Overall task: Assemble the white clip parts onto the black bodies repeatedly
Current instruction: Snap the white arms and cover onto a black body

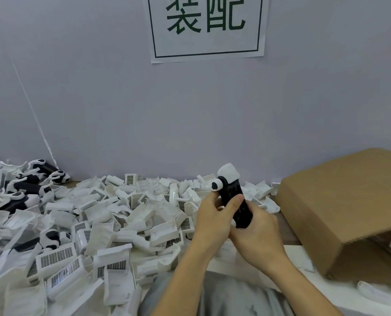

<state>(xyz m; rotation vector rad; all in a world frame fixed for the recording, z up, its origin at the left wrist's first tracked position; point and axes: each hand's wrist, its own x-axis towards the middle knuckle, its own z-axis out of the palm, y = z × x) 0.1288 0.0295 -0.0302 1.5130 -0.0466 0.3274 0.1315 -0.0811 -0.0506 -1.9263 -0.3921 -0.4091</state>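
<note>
A: Where is the black body [235, 202] right now?

B: Up off the table, held in front of the person, right of the big heap of white clip parts [112, 215]. Its long axis tilts, lower end toward the person and to the right, upper end up and away to the left, with a white clip part [228, 171] seated on that far end.

A: And the hands?

B: Both grasp it. The right hand [256, 231] wraps the lower half, thumb laid along the front. The left hand [209, 217] pinches the side just below the white cap, fingers curled in.

A: So which hand is nearer the joint?

B: The left, I'd say; the right looks like the anchor. Any seating push would likely run along that tilted axis, toward the right palm.

A: Where do finished ones go?

B: Probably the pile of black-and-white assembled units [23, 185] at the far left; a cardboard box [340, 208] sits to the right.
</note>
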